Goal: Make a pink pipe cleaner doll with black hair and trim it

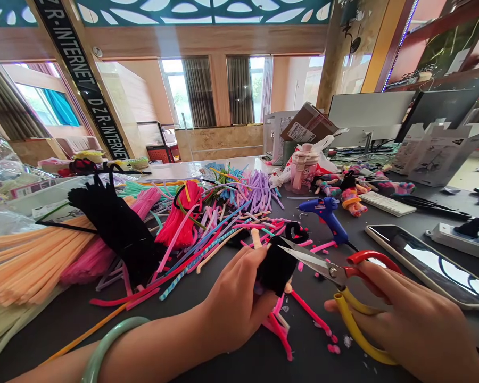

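My left hand (237,292) is closed around a small pipe-cleaner doll (277,268) with a black fuzzy block of hair and a curled black loop on top. Its lower part is mostly hidden behind my fingers. In my right hand (419,314) is a pair of scissors (337,276) with one red and one yellow handle, the fingers through the loops. The handles are spread, and the blades reach to the upper right of the black part. Pink pipe-cleaner pieces (311,314) lie on the dark table beneath.
Bundles of black (115,223), peach (35,260) and pink pipe cleaners (181,215) cover the left side. A blue glue gun (325,215) lies beyond the scissors. At the right are a phone (427,260), a power strip (463,239) and monitors (369,114). A pink bottle (303,170) stands behind.
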Demonstrator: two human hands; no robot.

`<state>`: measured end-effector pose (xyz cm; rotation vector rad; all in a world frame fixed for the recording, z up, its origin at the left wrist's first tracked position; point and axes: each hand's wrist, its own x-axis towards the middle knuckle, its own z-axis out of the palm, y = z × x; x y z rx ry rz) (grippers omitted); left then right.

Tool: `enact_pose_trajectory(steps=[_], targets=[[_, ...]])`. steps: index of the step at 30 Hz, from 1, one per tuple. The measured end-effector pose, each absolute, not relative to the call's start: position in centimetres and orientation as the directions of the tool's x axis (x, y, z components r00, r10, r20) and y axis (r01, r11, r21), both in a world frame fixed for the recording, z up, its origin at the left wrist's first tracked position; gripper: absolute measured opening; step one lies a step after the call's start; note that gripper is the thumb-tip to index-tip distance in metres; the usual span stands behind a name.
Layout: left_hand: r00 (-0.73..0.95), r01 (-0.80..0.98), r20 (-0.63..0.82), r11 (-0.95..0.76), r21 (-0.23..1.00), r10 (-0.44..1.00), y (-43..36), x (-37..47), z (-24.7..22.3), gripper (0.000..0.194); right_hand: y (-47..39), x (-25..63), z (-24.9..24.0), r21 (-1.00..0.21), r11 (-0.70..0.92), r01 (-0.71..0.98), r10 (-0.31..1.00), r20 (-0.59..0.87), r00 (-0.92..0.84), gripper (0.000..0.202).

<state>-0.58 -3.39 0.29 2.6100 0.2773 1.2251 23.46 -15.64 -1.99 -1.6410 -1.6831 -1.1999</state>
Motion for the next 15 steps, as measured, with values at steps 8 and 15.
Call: enact_pose_trajectory(steps=[8,15], targets=[[0.617,0.055,0.739,-0.952,0.302,0.271,-3.41,-0.46,0.35,0.035,-15.77,23.67,-2.34,0.21,-0.102,0.972,0.519,0.845,-0.128,0.018],[0.628,0.078,0.722,-0.947,0.312,0.29,-3.38,-0.63,0.08,0.037,-15.83,23.92,-2.4,0.243,-0.115,0.963,0.534,0.833,-0.147,0.018]])
